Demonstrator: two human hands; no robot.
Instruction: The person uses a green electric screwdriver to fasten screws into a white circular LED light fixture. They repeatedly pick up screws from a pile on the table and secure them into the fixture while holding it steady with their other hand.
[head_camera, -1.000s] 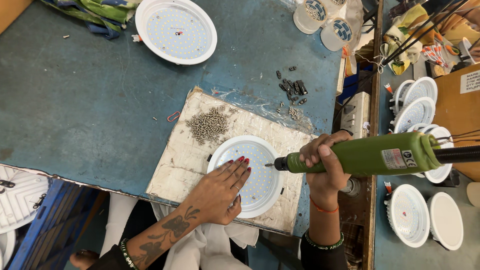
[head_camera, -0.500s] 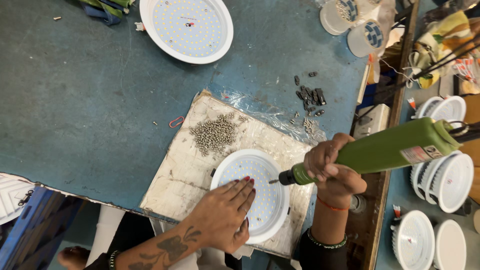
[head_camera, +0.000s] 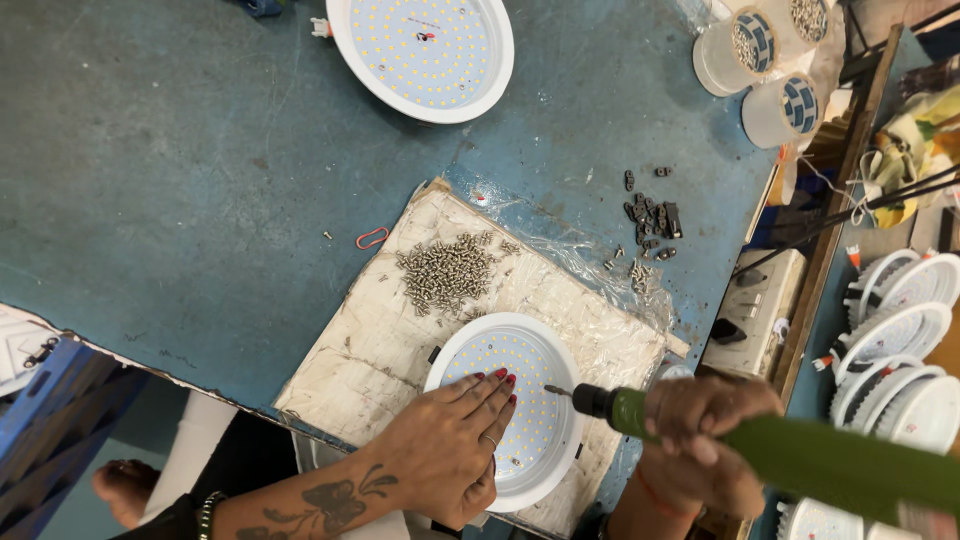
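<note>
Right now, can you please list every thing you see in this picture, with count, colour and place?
round light panel: one, white, on the board under both hands
second light panel: one, white, top of table
screws: a heap, silver, on the board
board: one, off-white, worn, near table edge
table: one, blue
small clips: a handful, dark, right of the board
tubs: at least two, translucent white, top right
light housings: a stack, white, far right
electric screwdriver: one, green, tip on the panel
left hand: flat on the panel
right hand: grip around the screwdriver
</note>
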